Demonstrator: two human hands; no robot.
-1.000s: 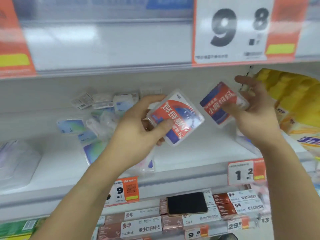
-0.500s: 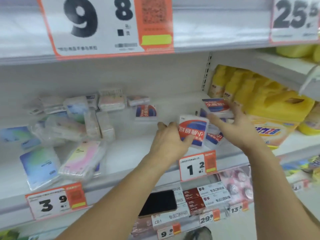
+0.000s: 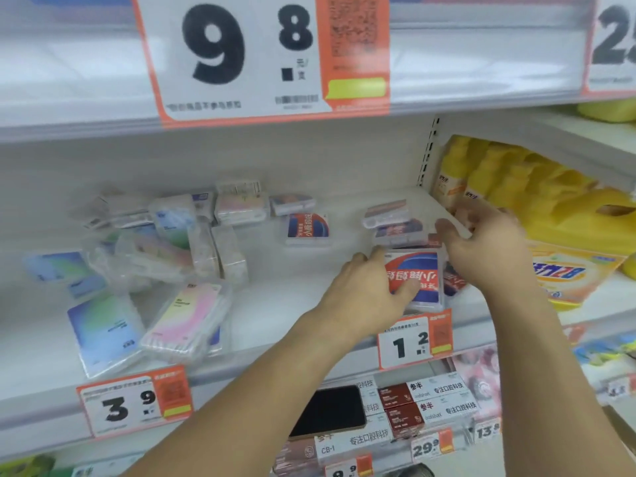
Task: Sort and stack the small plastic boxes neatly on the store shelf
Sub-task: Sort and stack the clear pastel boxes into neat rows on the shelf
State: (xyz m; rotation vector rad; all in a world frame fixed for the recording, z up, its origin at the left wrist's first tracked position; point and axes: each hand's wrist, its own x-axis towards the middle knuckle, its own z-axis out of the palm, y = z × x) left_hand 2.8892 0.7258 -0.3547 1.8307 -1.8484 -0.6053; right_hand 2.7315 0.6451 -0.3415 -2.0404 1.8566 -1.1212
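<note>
Trouble looks likeliest at the shelf's [image 3: 282, 315] front right edge: the red-and-blue box [image 3: 418, 278], pinched in the left hand [image 3: 364, 297], hangs just above the lip by the 1.2 price tag [image 3: 414, 340], and a loose release could tip it off. The right hand [image 3: 488, 249], fingers curled onto the low stack of boxes [image 3: 395, 223] near the right rear corner, may shove it askew. Each clear case is closed; its contents cannot be made out. Other boxes [image 3: 165, 242] lie jumbled toward the left edge.
</note>
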